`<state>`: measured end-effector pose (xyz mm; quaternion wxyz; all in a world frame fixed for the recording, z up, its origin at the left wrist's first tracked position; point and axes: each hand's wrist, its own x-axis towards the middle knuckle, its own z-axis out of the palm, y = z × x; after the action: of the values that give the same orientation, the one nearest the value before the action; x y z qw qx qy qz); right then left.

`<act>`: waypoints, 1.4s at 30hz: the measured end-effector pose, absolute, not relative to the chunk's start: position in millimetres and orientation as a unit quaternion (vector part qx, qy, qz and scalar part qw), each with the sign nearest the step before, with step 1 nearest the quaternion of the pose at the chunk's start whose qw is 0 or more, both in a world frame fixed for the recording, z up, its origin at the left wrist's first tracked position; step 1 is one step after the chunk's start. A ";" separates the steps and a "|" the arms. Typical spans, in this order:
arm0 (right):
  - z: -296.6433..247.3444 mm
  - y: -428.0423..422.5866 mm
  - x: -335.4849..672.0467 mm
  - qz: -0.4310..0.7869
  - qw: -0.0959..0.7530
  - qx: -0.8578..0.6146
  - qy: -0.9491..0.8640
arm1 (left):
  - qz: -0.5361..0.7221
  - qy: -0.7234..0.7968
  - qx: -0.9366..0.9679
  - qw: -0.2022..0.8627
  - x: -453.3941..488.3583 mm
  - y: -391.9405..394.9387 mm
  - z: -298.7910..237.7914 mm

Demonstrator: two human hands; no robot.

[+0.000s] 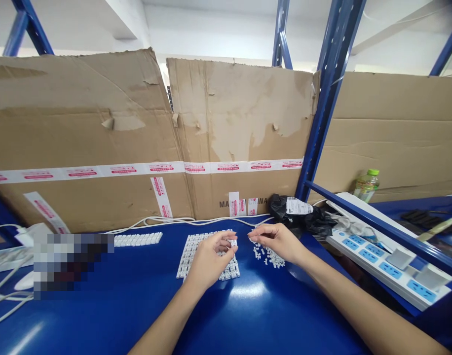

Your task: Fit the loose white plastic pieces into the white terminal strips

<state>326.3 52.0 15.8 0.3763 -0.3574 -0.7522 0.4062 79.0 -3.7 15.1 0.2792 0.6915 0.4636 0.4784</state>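
I keep my attention on the small work at the middle of the blue worktop [248,315], where my left hand [210,257] rests curled over the right part of the white grid [189,251] and my right hand [277,241] hovers just beside it, above the loose white pieces [270,257]. Both hands have thumb and fingertips drawn together in a pinch. The pieces are too small for me to tell whether either hand actually has one between its fingers. As I judge it, this work goes best with the left hand pressing the grid flat so it cannot slide on the glossy surface. The right hand should take one piece at a time from the edge of the pile rather than digging into it, since they scatter easily. The grid lies flat near the far side of the worktop, a pale mat of many little blocks in tidy rows, with its right edge hidden under my fingers. The loose pieces lie just to its right in a thin, ragged cluster. A shorter row of white blocks [137,239] lies apart to the left, and a power strip [381,259] sits well off to the right.
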 end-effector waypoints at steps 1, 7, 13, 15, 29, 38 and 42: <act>16.5 48.5 322.6 0.416 0.377 -0.342 -0.754 | 0.479 0.463 0.689 0.285 80.3 -4.5 15.0; 17.8 34.0 307.7 0.466 0.384 -0.348 -0.717 | 0.468 0.450 0.716 0.255 81.0 -6.3 11.3; 18.5 30.8 302.3 0.471 0.391 -0.312 -0.727 | 0.449 0.406 0.781 0.154 80.0 -9.3 7.9; 17.8 31.1 302.0 0.468 0.391 -0.292 -0.737 | 0.445 0.398 0.789 0.145 80.8 -10.8 7.7; 9.5 29.1 294.8 0.505 0.411 -0.318 -0.688 | 0.452 0.388 0.788 0.157 86.5 -15.2 5.6; 4.8 44.7 307.1 0.631 0.442 -0.355 -0.530 | 0.490 0.450 0.717 0.207 82.9 -6.4 4.5; 6.3 46.7 312.8 0.675 0.425 -0.329 -0.505 | 0.493 0.461 0.707 0.212 81.3 -3.9 3.2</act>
<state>312.8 46.7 6.3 0.4251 -0.3294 -0.5049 0.6752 81.3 -3.9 3.2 0.2121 0.7066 0.4613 0.4928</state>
